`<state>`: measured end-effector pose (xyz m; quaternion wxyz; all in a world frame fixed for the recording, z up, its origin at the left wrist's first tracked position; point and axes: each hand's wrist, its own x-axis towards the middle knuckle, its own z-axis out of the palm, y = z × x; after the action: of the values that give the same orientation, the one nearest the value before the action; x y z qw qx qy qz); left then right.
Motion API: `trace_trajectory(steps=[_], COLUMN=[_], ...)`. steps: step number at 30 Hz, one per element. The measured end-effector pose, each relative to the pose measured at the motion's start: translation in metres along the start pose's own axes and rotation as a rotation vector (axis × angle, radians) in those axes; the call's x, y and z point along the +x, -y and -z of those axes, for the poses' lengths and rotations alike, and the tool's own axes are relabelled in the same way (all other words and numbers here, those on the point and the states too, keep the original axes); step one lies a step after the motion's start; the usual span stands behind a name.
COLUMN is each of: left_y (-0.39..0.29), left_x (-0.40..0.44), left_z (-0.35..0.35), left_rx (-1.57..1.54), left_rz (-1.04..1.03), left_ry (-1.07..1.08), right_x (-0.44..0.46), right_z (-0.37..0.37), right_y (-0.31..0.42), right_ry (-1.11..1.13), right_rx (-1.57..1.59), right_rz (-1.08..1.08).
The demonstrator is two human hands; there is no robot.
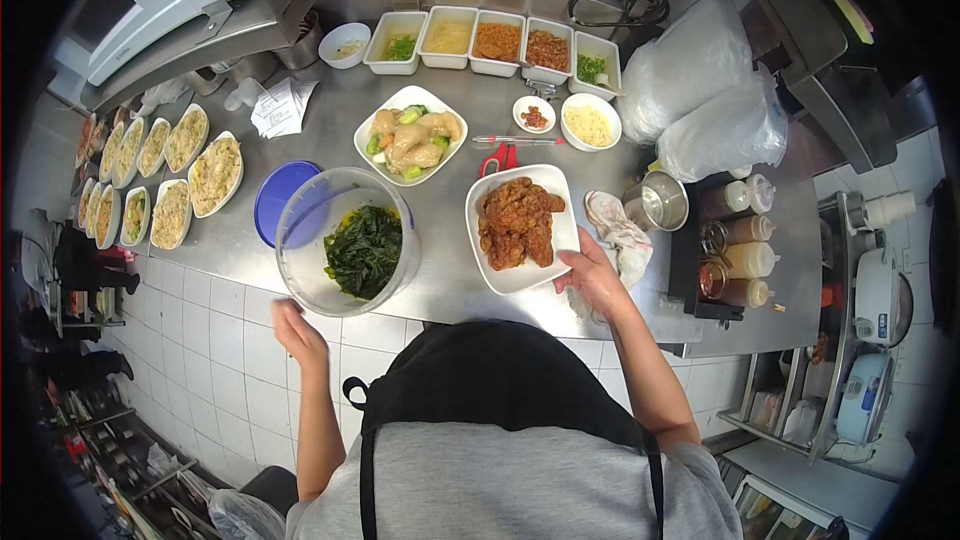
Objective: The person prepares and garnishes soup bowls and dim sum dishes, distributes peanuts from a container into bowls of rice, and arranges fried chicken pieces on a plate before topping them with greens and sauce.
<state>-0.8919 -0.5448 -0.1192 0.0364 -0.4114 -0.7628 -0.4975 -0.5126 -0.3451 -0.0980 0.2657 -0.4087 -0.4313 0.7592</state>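
My right hand (597, 278) grips the near right corner of a square white bowl (552, 272), thumb on the rim. Pieces of browned fried chicken (517, 223) fill the bowl. My left hand (298, 331) hangs just off the counter's front edge, fingers curled together, with nothing visible in it. Nearest to it is a clear plastic tub (300, 258) of dark green leaves (364, 251) in yellowish liquid. Behind the tub lies a round blue lid (284, 195), partly covered by it. Farther back, another white bowl (450, 149) holds pale chicken pieces and green vegetables.
White containers of toppings (497, 41) line the back. Oval dishes of rice (216, 176) crowd the left. Red scissors (499, 158), a crumpled cloth (620, 240), a metal pot (657, 202) and sauce bottles (750, 260) stand around the right side, with plastic bags (690, 80) behind.
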Motion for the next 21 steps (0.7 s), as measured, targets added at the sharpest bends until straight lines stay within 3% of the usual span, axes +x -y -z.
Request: trace_trajectory(steps=[5, 6, 8, 10, 13, 15, 16, 18, 21], left_y=[-0.042, -0.055, -0.089, -0.115, -0.152, -0.176, -0.181, -0.186, -0.193], left_x=[-0.075, -0.075, -0.067, -0.051, -0.033, -0.020, -0.018, -0.017, -0.022], left_z=[-0.028, -0.038, -0.055, -0.075, -0.099, -0.109, -0.109, -0.109, -0.102], left_rx=[-0.228, -0.321, -0.380, -0.493, -0.622, -0.931, -0.934, -1.098, -1.046], left_rz=[-0.026, -0.064, 0.069, 0.018, 0.099, 0.457, 0.466, 0.599, 0.663], left_ry=[0.337, 0.421, 0.624, 0.752, 0.862, 1.050, 1.044, 1.350, 1.262], right_x=[-0.002, -0.004, -0.006, -0.004, -0.009, -0.014, -0.018, -0.020, -0.022], right_z=[0.008, 0.010, 0.015, 0.024, 0.030, 0.028, 0.029, 0.034, 0.038], right_y=[0.044, 0.055, 0.068, 0.077, 0.094, 0.104, 0.107, 0.107, 0.100], right_ry=[-0.033, -0.038, -0.031, -0.008, 0.054, 0.051, 0.075, 0.129, 0.182], right_rx=[-0.095, -0.166, -0.220, -0.312, -0.371, -0.408, -0.445, -0.504, -0.537], right_rz=[0.129, 0.136, 0.171, 0.198, 0.135, 0.141, 0.093, 0.045, -0.058])
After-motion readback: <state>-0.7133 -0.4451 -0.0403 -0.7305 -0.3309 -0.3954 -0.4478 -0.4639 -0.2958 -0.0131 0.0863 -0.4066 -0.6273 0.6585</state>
